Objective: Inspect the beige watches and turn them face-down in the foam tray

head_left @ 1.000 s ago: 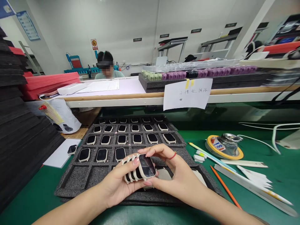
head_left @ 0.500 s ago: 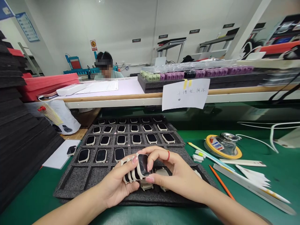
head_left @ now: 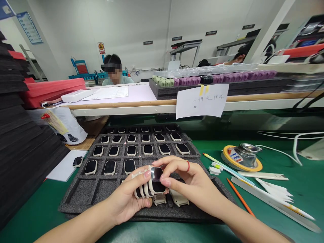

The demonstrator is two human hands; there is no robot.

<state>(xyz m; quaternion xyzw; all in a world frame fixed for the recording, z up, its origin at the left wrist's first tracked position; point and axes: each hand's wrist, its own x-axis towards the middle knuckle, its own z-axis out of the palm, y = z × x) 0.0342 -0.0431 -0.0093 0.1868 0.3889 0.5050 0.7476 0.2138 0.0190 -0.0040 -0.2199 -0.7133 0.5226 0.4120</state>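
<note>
Gripped between thumb and fingers, several pale watches (head_left: pixel 144 189) stand stacked in the left hand (head_left: pixel 131 194), above the near part of a dark tray (head_left: pixel 83 206). Thumb and forefinger of the right hand (head_left: pixel 187 184) come together at the right side of the front screen (head_left: pixel 158 186) (whether they pinch anything, I cannot tell). Other watches (head_left: pixel 131 150) lie in the far rows.

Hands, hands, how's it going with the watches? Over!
Left grip holding stacked watches. Right grip at front watch's screen. Both hiding part of foam tray.
</note>
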